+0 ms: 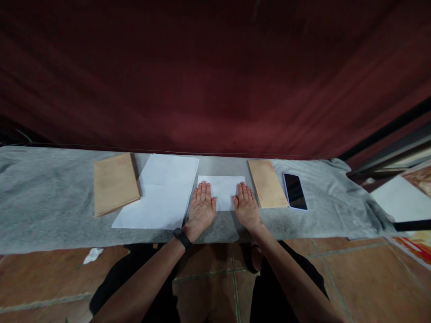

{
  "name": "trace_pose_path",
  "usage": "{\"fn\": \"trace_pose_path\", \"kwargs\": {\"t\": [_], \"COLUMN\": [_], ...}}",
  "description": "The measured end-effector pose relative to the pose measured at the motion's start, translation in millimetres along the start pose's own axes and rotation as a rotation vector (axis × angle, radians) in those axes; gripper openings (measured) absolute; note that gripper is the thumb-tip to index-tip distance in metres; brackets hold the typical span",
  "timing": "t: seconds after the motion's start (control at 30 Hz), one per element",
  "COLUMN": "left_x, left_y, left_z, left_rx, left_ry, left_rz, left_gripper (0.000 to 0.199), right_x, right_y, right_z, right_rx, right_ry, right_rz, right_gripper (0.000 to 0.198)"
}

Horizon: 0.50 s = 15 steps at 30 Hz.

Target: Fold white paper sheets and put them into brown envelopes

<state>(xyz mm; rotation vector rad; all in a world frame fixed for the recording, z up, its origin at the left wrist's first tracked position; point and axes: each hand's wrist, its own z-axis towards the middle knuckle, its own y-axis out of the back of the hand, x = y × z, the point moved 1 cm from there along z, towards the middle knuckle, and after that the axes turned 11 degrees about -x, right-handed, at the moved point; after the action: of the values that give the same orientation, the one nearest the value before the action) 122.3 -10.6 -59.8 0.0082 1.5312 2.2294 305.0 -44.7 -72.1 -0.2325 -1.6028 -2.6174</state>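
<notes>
A small white sheet of paper, perhaps folded, lies flat in front of me. My left hand rests palm down on its left side, fingers stretched out. On its right side my right hand lies flat in the same way. Larger white sheets are spread to the left of my left hand. Partly on top of them sits a stack of brown envelopes. Just right of my right hand is another brown envelope, possibly more than one.
A phone with a pale purple edge lies right of the brown envelope. Grey cloth covers the narrow table. Behind it hangs a dark red curtain. A crumpled white tissue is on the tiled floor.
</notes>
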Motion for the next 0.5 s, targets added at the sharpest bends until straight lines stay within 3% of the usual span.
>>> {"fn": "trace_pose_path", "kwargs": {"t": [0.2,0.37,0.5], "left_x": [-5,-22,-28], "left_y": [9,3,-6], "left_z": [0,-17,-30], "left_rx": [-0.029,-0.020,0.037], "left_ry": [-0.014,-0.216,-0.267], "left_rz": [0.002,-0.088,-0.105], "left_gripper": [0.062,0.068,0.074], "right_x": [9,43,56], "right_y": [17,27,24], "right_z": [1,-1,-8], "right_rx": [0.035,0.118,0.186], "right_ry": [-0.017,0.147,0.118], "right_rz": [0.094,0.371,0.420], "right_gripper": [0.058,0.060,0.063]}}
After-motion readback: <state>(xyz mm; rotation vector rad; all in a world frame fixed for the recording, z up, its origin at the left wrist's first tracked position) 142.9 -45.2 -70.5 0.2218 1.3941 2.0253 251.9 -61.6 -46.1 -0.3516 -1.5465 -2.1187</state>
